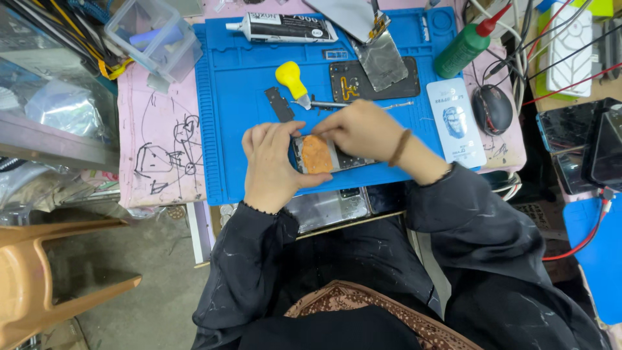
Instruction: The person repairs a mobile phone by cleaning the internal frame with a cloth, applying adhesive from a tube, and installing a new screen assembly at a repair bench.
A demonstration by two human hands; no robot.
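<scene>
Opened phone (327, 155) with orange patch, near the blue mat's (240, 97) front edge, long axis left to right. Gripped at its left end by the left hand (272, 165); right hand (363, 129) just above, fingertips pinched on its upper edge. Yellow-handled screwdriver (295, 81) lying behind.

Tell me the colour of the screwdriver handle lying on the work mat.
Yellow: the stubby yellow screwdriver handle lies on the blue silicone work mat, clearest in the head view.

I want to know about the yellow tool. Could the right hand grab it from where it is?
Probably yes. The yellow-handled screwdriver lies on the blue mat just beyond the right hand, with nothing between them. That hand would first have to leave the opened phone, which both hands are on.
</scene>
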